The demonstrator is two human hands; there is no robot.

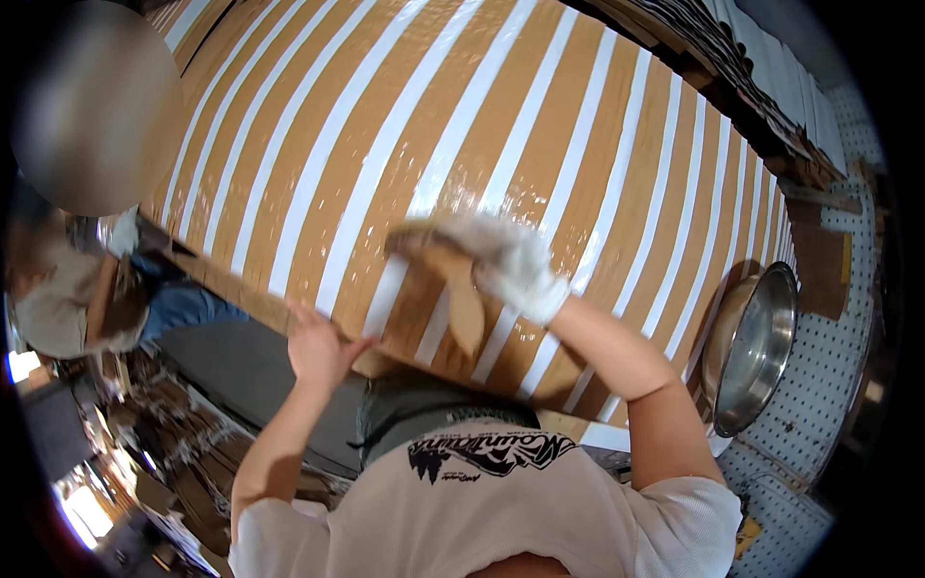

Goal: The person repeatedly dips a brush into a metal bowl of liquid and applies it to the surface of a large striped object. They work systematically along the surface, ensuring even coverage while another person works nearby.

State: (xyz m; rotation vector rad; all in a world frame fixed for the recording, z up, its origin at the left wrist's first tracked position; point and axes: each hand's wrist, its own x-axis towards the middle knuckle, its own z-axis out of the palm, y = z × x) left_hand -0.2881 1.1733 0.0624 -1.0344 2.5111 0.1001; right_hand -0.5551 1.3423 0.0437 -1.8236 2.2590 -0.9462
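Note:
In front of me lies a large surface striped in brown and white [385, 125], with wet, shiny patches around its middle. My right hand [515, 265], in a white glove, grips a wide brush [464, 313] with a pale wooden handle, and its head is against the wet stripes. The glove and the brush head are blurred by motion. My bare left hand [323, 349] is at the near edge of the striped surface, its fingers stretched out and thumb apart, holding nothing.
A shiny metal bowl [756, 347] stands by the right end of the stripes. Stacked sheets [761, 96] line the far right. At the left another person [82, 294] sits or stands close to the edge, one gloved hand near it. A blurred round shape covers the upper left.

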